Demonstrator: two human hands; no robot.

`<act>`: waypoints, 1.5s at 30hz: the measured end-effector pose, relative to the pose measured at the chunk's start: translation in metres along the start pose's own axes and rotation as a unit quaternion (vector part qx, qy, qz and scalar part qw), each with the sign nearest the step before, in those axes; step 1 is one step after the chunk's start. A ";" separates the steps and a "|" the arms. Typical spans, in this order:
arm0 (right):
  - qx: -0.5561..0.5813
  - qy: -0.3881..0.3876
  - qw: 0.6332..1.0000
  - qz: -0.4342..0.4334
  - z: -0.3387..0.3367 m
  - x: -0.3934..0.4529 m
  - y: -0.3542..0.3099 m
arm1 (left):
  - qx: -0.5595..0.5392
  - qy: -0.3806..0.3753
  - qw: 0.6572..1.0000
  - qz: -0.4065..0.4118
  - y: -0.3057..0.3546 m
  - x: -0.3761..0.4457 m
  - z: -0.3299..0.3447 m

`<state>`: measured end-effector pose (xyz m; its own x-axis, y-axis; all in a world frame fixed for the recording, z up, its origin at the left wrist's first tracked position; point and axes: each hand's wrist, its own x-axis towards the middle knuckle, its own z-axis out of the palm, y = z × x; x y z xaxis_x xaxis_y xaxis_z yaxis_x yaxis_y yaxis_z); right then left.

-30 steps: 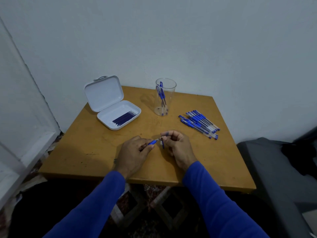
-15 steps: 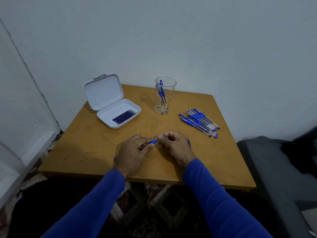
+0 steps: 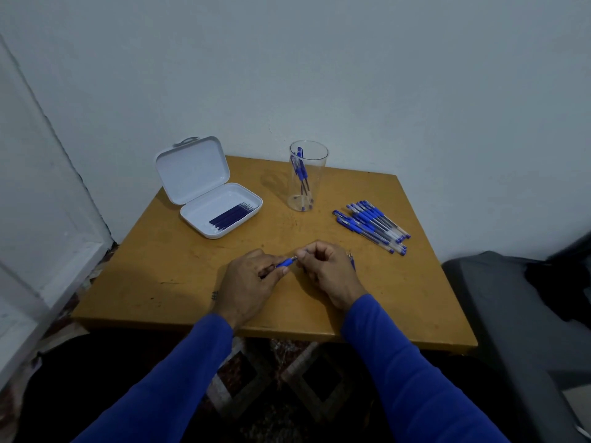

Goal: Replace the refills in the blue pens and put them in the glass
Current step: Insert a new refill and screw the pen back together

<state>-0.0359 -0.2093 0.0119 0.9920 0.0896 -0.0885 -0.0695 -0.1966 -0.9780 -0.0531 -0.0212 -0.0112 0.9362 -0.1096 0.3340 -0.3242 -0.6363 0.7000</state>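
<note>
Blue plastic shows between the two hands: a short length of pen (image 3: 285, 262) bridges the gap, its long axis running roughly left to right and rising a little toward the right, with a pale metal tip end at about the point where the right hand's fingers meet it. The left hand (image 3: 252, 279) has its fingers curled round the barrel, most of which is hidden inside the fist; the right hand (image 3: 326, 270) is curled too, its fingertips pinching at the tip end, and a sliver of blue (image 3: 352, 262) peeks out behind its knuckles, too small to name for certain. Both hands hover low over the front middle of the yellow surface (image 3: 160, 276). Judging by this hold, the step in hand is screwing or pulling the tip section, so the coming move turns on keeping both hands in line with that axis. From here the glass (image 3: 307, 175) stands straight ahead at the far edge, upright, with a few blue pens already inside; it lies slightly nearer the right hand. The loose blue pens (image 3: 372, 227) lie far right, the open white case (image 3: 204, 187) with dark refills (image 3: 232, 215) far left, nearer the left hand.
</note>
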 end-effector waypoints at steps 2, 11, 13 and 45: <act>-0.031 0.011 0.999 0.004 0.002 -0.001 -0.002 | 0.000 0.002 1.000 -0.002 0.000 0.000 0.000; 0.005 -0.015 1.000 -0.025 0.000 0.000 0.001 | 0.000 0.003 1.000 -0.004 0.001 0.001 -0.001; -0.005 -0.005 1.000 -0.014 0.000 0.000 0.001 | -0.006 0.004 1.000 -0.002 0.001 0.000 -0.001; -0.021 0.017 1.000 0.009 0.007 0.002 0.000 | -0.014 0.011 1.000 0.010 0.001 -0.001 0.000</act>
<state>-0.0344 -0.2027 0.0107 0.9937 0.0535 -0.0984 -0.0830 -0.2378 -0.9678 -0.0539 -0.0214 -0.0108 0.9265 -0.1047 0.3615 -0.3464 -0.6128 0.7103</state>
